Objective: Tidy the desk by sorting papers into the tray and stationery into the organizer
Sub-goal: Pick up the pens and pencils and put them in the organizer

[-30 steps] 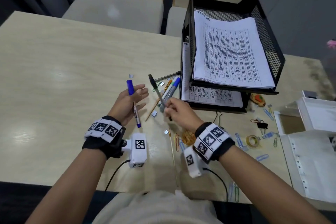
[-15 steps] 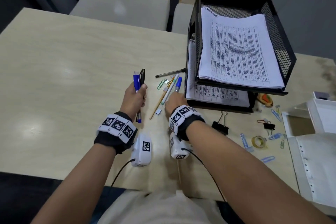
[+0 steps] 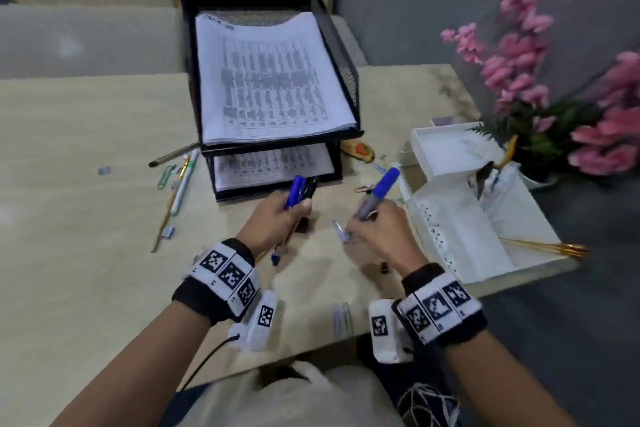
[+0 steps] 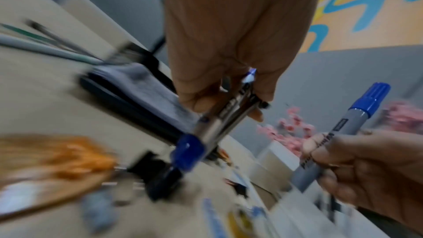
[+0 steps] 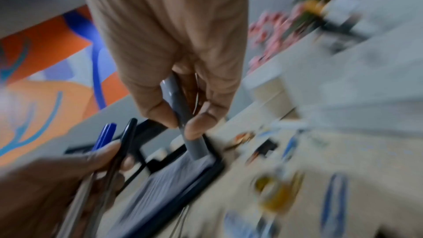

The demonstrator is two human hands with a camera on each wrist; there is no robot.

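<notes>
Now pens [image 3: 300,188] and marker [image 3: 378,192] in hands

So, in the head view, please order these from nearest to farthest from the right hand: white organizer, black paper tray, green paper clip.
From the right hand:
1. White organizer, just right of it.
2. Black paper tray, ahead and left.
3. Green paper clip, far left.
</notes>
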